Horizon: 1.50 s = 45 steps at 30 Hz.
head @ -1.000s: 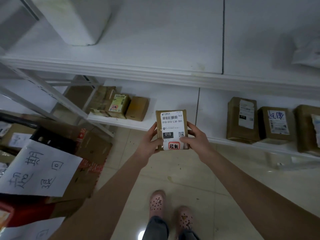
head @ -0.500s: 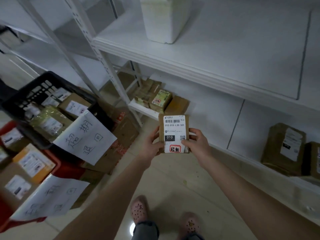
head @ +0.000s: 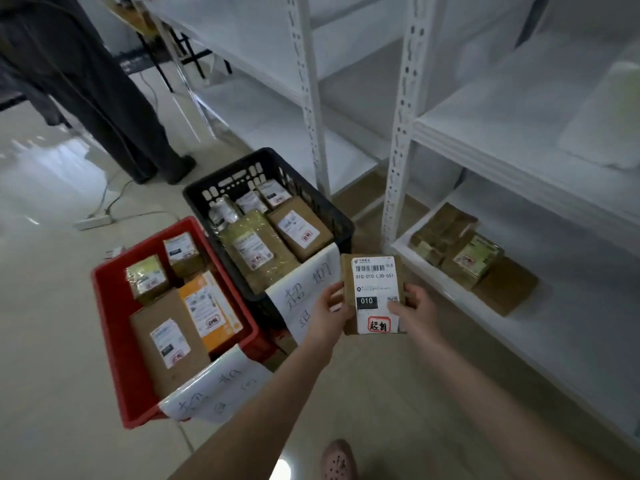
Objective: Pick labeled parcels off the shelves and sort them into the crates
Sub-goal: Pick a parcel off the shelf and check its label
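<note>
Well off to the left of the grip, a second person's dark trouser legs (head: 114, 109) stand on the pale floor, with a white power strip (head: 92, 221) lying near them. Closer in, down and left of the hands, sits a red crate (head: 107, 341) holding labelled brown and orange parcels, a handwritten paper sign (head: 214, 389) draped over its near rim. Just beside it, directly left of the grip, a black crate (head: 225, 171) holds more labelled parcels, and its own paper sign (head: 304, 282), reading 超期 at the top, hangs right behind the left hand (head: 327, 313). That hand pinches the left edge of a brown parcel (head: 372, 292), which is held upright in the air between crate and shelving; the right hand (head: 417, 310) grips its right edge, thumb on the label. The label shows a barcode, "010-010-L30-551", a black box reading "010", a small QR code and a red stamp reading 超期. Up and right of the grip, behind a white perforated upright (head: 398, 150), several brown parcels (head: 464, 251) lie bunched on the low shelf (head: 554, 323).
</note>
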{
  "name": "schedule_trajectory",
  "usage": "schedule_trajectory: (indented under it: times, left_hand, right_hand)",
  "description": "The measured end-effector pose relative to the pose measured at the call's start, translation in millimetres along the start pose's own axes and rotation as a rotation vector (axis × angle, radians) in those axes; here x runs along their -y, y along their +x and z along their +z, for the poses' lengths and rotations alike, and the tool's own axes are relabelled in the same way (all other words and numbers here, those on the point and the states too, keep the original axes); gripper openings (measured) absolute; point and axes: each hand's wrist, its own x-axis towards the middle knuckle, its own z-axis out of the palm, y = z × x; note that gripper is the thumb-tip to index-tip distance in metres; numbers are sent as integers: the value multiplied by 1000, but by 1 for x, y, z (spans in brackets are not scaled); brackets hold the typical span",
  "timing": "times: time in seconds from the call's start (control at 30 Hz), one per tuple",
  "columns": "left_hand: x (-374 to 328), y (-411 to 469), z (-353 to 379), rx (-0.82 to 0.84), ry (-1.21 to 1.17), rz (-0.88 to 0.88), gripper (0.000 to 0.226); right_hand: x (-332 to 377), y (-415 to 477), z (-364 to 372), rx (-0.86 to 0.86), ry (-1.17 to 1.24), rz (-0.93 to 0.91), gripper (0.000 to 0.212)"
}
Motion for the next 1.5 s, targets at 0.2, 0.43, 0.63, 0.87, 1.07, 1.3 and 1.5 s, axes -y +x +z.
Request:
schedule_trajectory:
  times: [0.2,0.43,0.63,0.87,1.07,1.3,1.5]
  left_hand:
    - [-36,32,-93,-116,-48,47,48]
    - [-68,98,-129,-164,-109,57,56]
    - [-100,189,-138,-196,-98,28,63]
    - [-128,303,-144,-222,-97,-9,49]
    - [-161,398,-180,-310,-63,44,50]
    - [-151,457,-200,-247,89,24,51]
    - [-146,444,-198,-298,299,80,60]
  right_hand:
    - [26,16,112,123,-107,-57,51]
    - [76,80,173,160,-285,-123,50]
    - [104,169,222,210,-372,-120,51]
    - [125,279,277,221,-659,-215,49]
    - [146,354,356,290,-799,-351,64]
    - [133,398,395,397,-1046,-433,66]
    - [131,380,376,354,-1036,-510,66]
